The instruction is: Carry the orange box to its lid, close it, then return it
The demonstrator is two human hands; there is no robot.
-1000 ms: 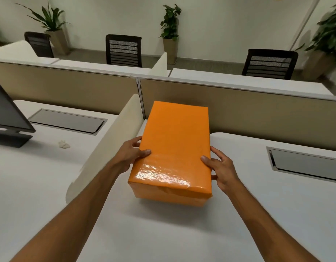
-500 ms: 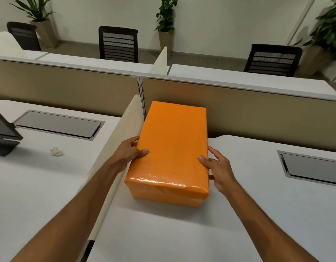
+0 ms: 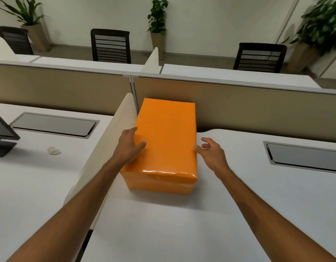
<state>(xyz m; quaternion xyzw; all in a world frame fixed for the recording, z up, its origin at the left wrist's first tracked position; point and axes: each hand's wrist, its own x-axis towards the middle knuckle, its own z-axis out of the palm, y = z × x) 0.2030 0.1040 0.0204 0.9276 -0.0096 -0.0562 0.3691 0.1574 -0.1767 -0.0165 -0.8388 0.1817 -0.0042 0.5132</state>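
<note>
1. Orange box, lid on, resting on the white table at its far left corner, with its far end against the beige partition and its left side beside the cream side divider.
2. Left hand, laid on the box's upper left edge, thumb on the top face and fingers spread down the side; it presses the box rather than closing around it.
3. Right hand, fingers apart and relaxed, only the thumb tip touching the box's right edge; the palm stands off the side.
4. Table surface: plain matt white, with a grey cable hatch set flush at the right.
5. Neighbouring table on the left, beyond the divider, carrying a second hatch, a crumpled scrap of paper and the corner of a dark monitor.
6. Room beyond the partition: further white tables, three black mesh-backed chairs, potted plants in tall tan planters, a pale wall and a grey-brown floor. The plant at far right is blurred.
</note>
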